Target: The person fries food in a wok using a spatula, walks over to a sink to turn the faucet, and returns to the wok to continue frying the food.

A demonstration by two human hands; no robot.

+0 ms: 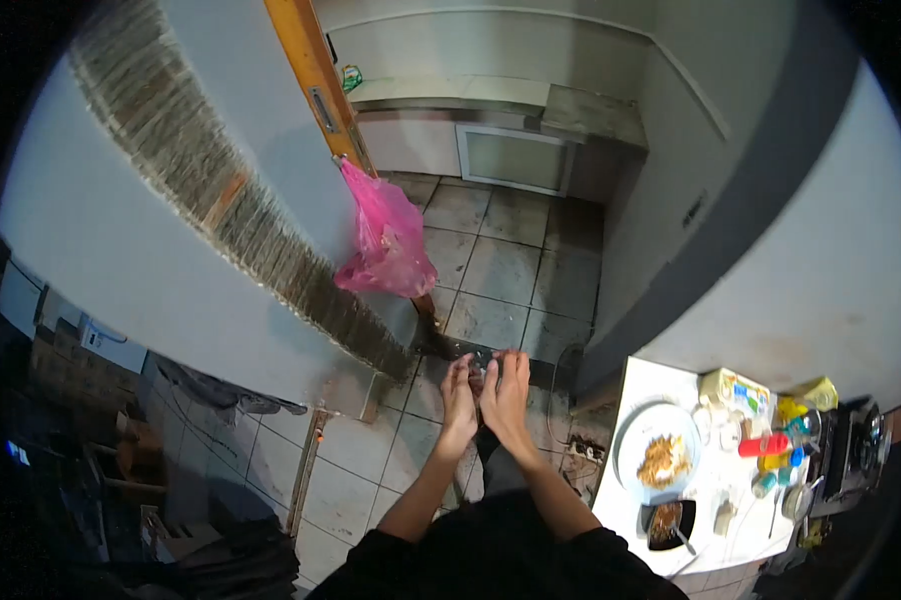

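Both of my hands are held together in front of my body, above the tiled floor. My left hand has its fingers curved inward, and my right hand faces it from the right. Between the fingertips is a small dark, partly clear object, too small to name. A pink plastic bag hangs from the door frame edge, above and to the left of my hands.
At the right stands a white table with a plate of food, a dark bowl with a spoon, bottles and cartons. Walls rise on both sides. Beyond the doorway is a low counter. Dark cloth lies lower left.
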